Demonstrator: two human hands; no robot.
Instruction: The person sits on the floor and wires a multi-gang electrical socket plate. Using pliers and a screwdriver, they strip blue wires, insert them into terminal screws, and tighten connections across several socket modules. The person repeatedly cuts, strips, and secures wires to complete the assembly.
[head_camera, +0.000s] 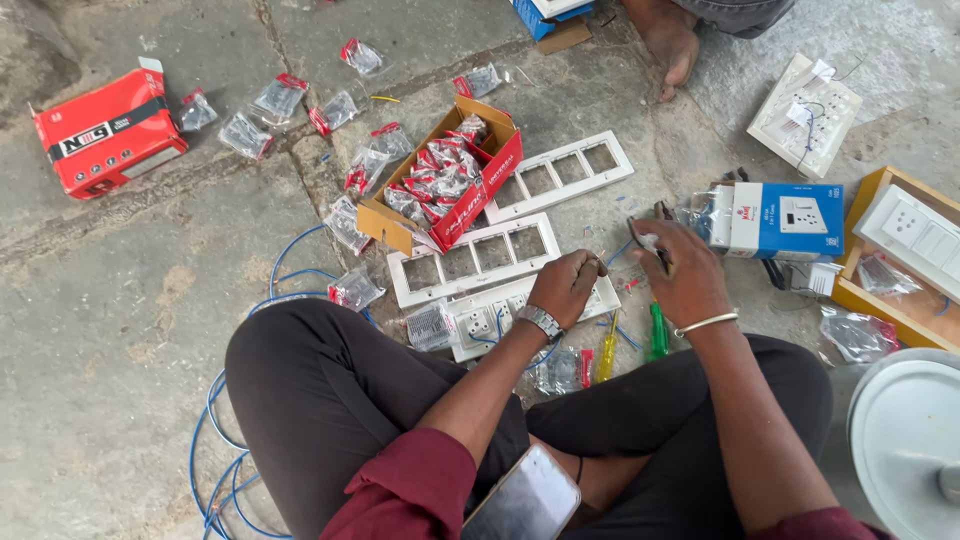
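Note:
I sit cross-legged on a stone floor. My left hand (567, 285), with a wristwatch, is curled into a fist on the right end of a white switch plate with sockets (478, 322) lying in front of my knee. My right hand (688, 275), with a metal bangle, grips a small dark hand tool (643, 238) whose tip points up and left, just right of the plate. A green screwdriver (657, 332) and a yellow one (606, 355) lie on the floor between my hands and my legs.
Two empty white frames (470, 262) (565, 170) lie beyond the plate. There is an open cardboard box of bagged switches (445, 180), a red box (105, 130), a blue-and-white box (785, 220), a wooden box (870, 290), blue wire (215, 440), another person's foot (672, 45), and a phone (525, 500) on my lap.

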